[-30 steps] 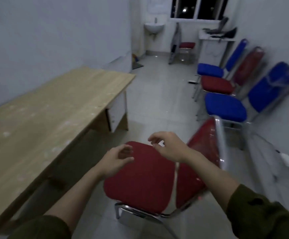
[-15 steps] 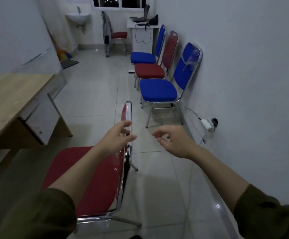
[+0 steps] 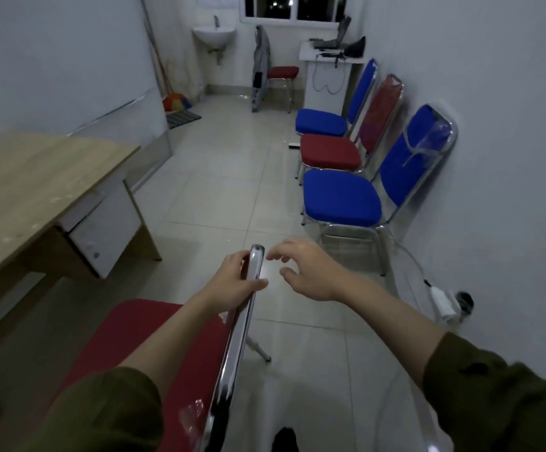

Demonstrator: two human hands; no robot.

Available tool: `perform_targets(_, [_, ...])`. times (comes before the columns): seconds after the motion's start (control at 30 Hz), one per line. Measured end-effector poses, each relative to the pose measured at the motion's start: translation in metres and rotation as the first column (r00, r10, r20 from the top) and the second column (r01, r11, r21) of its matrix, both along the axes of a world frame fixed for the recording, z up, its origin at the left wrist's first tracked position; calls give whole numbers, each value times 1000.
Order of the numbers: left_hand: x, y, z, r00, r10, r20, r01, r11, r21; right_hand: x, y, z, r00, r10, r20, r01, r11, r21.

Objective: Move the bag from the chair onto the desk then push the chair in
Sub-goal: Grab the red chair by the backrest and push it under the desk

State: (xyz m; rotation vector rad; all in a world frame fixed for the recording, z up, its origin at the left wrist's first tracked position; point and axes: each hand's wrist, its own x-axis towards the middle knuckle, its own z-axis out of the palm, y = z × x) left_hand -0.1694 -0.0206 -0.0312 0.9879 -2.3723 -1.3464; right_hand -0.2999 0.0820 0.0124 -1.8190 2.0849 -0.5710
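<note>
A red chair (image 3: 154, 334) with a chrome frame stands in front of me, its seat bare and facing the wooden desk (image 3: 27, 184) on the left. My left hand (image 3: 237, 278) grips the top of the chrome backrest (image 3: 242, 321), fingers on the seat side and thumb across the rail. My right hand (image 3: 304, 272) hovers just right of the backrest top, fingers apart, touching nothing. No bag shows on the chair or on the visible part of the desk.
Three chairs line the right wall: blue (image 3: 343, 197), red (image 3: 330, 151), blue (image 3: 320, 122). A power adapter (image 3: 441, 301) and cable lie on the floor by that wall. A small white table (image 3: 330, 57), a red chair (image 3: 281, 73) and a sink (image 3: 214, 35) stand at the far end.
My left hand has closed on the backrest top, where it was only near it. My right hand has drifted closer to the rail. My view has turned slightly left.
</note>
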Motion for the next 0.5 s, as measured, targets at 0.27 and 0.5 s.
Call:
perform_targets(0.27, [-12, 3, -18, 990, 136, -36, -134, 988, 73, -42, -71, -9, 947, 322, -14, -320, 945, 69])
perform_targets(0.5, [-9, 12, -17, 926, 371, 69, -377, 905, 195, -53, -108, -35, 807, 591, 16, -588, 798, 132])
